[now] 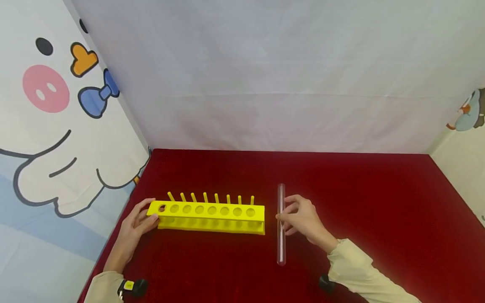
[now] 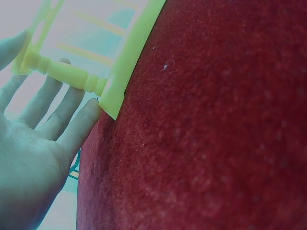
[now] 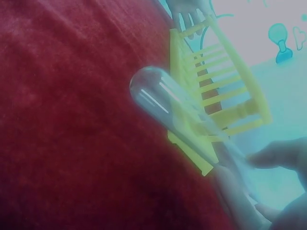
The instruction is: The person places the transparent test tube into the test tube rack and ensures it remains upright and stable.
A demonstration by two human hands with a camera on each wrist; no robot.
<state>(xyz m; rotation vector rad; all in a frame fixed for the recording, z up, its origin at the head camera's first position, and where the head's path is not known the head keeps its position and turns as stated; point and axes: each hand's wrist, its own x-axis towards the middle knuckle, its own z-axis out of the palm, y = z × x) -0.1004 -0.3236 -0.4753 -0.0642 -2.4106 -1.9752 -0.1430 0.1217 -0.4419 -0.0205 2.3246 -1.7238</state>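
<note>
Left hand [image 1: 132, 225], on my feed, grips the yellow rack [image 1: 206, 209] by one end; I'd have it brace firmly against sliding. Right hand [image 1: 302, 216] pinches the clear tube [image 1: 281, 242] near its middle; I'd favour a light, sure hold, rounded end clear of the rack. That tube sits at its fingertips, just beside the rack's other end, not touching.

The red-clothed table [image 1: 356, 181] carries, left of its middle, a yellow test-tube rack [image 1: 206, 216] (eight pegs [image 1: 216, 198] line its far side).
</note>
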